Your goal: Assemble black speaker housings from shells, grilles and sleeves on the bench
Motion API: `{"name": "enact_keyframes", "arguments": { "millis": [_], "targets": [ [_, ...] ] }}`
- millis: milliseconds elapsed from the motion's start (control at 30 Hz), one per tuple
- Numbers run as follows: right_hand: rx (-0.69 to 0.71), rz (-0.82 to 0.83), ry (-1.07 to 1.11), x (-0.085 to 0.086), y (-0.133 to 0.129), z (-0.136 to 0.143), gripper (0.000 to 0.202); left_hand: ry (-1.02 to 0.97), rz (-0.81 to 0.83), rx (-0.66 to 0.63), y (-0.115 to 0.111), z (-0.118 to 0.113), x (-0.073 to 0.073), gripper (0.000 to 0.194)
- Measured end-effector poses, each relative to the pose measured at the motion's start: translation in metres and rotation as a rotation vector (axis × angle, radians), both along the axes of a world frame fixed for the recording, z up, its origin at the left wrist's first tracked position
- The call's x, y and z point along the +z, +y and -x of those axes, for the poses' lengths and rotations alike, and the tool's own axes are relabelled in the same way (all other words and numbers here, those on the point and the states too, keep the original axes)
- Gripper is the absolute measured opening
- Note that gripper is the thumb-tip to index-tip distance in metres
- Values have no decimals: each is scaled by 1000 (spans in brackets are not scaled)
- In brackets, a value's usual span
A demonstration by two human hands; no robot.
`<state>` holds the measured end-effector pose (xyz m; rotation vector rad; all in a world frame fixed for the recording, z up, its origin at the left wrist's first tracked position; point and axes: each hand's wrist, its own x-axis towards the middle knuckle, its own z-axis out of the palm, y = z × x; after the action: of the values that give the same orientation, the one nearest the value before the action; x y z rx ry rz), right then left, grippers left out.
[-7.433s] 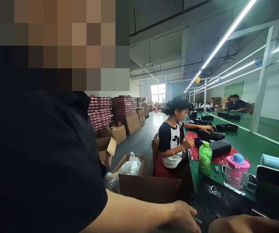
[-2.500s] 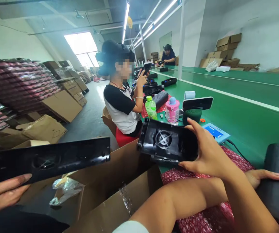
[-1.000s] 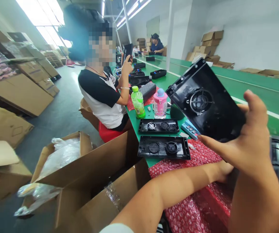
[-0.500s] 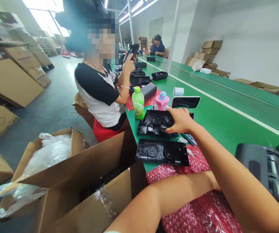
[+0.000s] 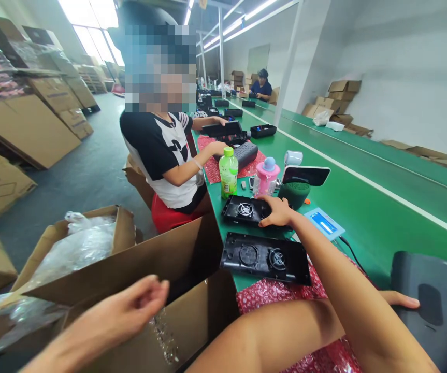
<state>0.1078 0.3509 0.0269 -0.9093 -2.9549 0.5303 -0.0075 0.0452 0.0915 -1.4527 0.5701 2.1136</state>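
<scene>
My right grip [image 5: 278, 213] is closed on the far panel [image 5: 244, 210] on the bench [image 5: 366, 217], left grip [image 5: 402, 300] open flat on the housing [image 5: 431, 305]; a hasty shove could topple the pink bottle [image 5: 265, 176] just beyond.

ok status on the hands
right hand grips far panel on table. left hand flat on black housing. co-worker's hand over carton, apart.

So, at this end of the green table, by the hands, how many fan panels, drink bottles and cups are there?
Black fan panels: 2
Drink bottles, green bottle and pink bottle: 2
White cup: 1
Total: 5
</scene>
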Motion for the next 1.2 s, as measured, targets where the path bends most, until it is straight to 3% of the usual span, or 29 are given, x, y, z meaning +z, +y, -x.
{"name": "enact_keyframes", "arguments": {
  "millis": [100, 133, 233, 367, 500, 633, 800, 900, 1000, 1100, 1167, 1200],
  "targets": [
    [0, -22, -74, -5, -2, 2, 83, -441, -235, -487, -9, 32, -44, 53],
    [1, -35, -97, -5, -3, 2, 82, -480, -287, -625, -1, 34, -57, 51],
    [2, -92, -154, -1, -8, 1, 84, -435, -238, -977, 35, 28, -80, 50],
    [3, -180, -210, 13, -15, -9, 85, -396, -196, -1142, 66, 23, -93, 30],
    [59, -240, -239, 34, -25, -27, 66, -338, -240, -1212, 68, 22, -104, 33],
    [157, -216, -317, 52, -42, -47, 44, -328, -288, -1198, 64, 12, -102, 27],
    [264, -175, -365, 58, -84, -61, 54, -275, -349, -1201, 62, 7, -82, 15],
    [335, -184, -365, 65, -114, -66, 51, -184, -379, -1245, 65, 14, -74, 8],
    [360, -237, -258, 83, -132, -88, 46, -52, -379, -1354, 73, 34, -72, 10],
    [271, -333, 127, 100, -130, -142, 40, 101, -359, -1483, 85, 64, -69, 14],
    [60, -401, 425, 102, -121, -192, 37, 198, -347, -1565, 96, 78, -61, 26],
    [-119, -418, 547, 98, -117, -220, 36, 252, -351, -1603, 103, 77, -55, 35]
  ]
}}
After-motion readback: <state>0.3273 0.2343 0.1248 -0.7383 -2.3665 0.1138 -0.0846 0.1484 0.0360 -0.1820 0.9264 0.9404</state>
